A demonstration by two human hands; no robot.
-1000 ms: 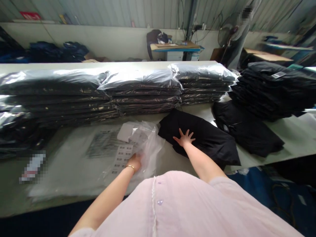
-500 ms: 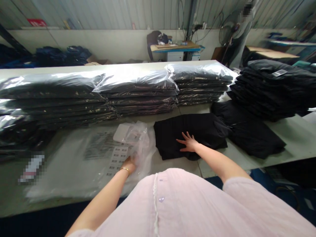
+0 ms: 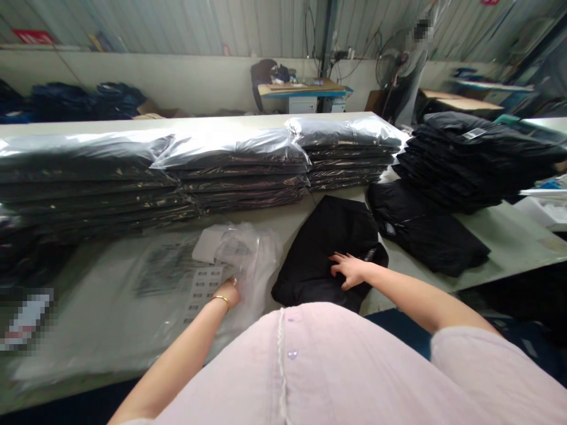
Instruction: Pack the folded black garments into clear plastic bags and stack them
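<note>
On the table in front of me lies a folded black garment, turned at an angle. My right hand rests on its right part, fingers apart and slightly bent, with no fold gripped. To the left, my left hand is closed on a crumpled clear plastic bag. Its fingertips are partly hidden by the film. Beside that hand is a sheet of small printed labels, and flat clear bags spread out further left. Another folded black garment lies to the right.
Bagged garments form stacks along the table's far side. A tall pile of black garments stands at the right, with a white bin beyond it. Behind are a work table and a fan.
My right hand has turned the black garment from lying crosswise to an angle, its left end now nearer my body. My left hand stays at the plastic bag. The view has shifted slightly right.
</note>
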